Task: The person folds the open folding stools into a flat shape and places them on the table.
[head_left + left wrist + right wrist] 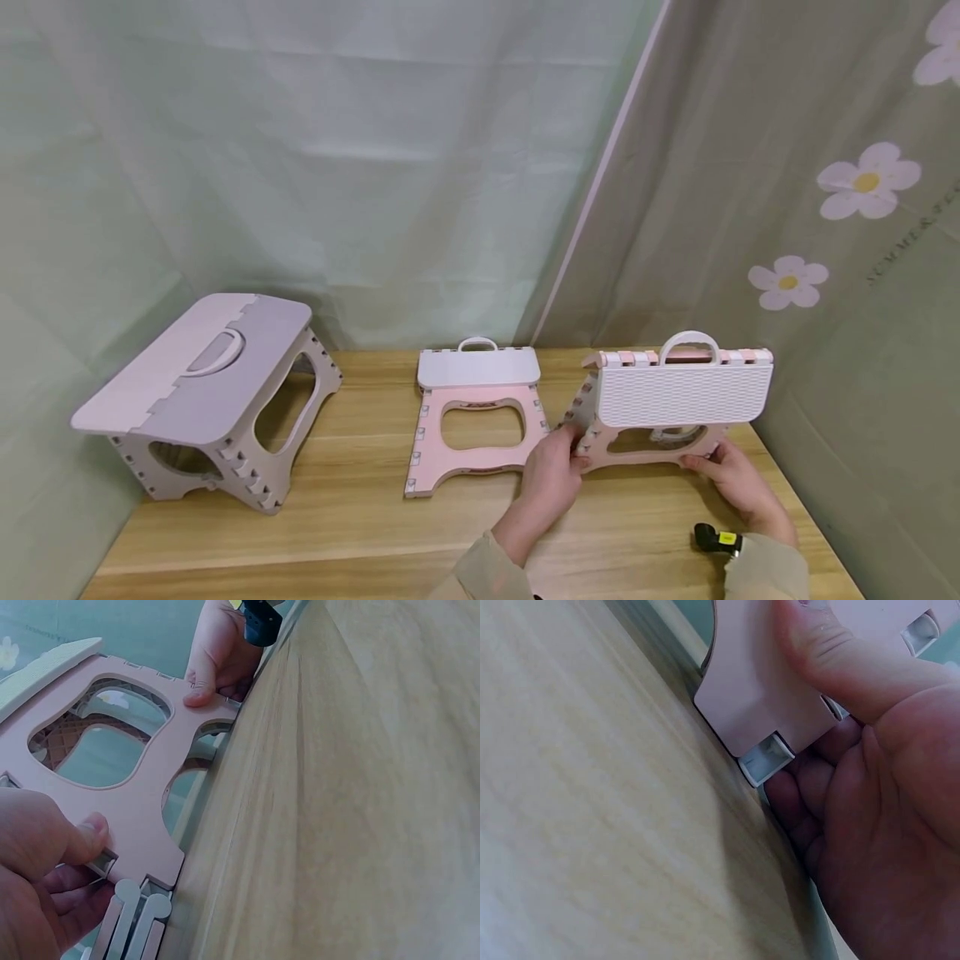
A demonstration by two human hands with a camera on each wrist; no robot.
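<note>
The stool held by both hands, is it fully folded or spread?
Neither: the stool is partly folded; its white seat panel slopes steeply, and its leg frames stand apart.

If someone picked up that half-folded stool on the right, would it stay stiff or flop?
The half-folded stool would probably swing or fold when lifted, since its seat slopes down from a jointed top edge. Each panel itself looks like stiff plastic, so bending seems unlikely. It may be light for its size, given the big cut-out in its leg panel.
</note>
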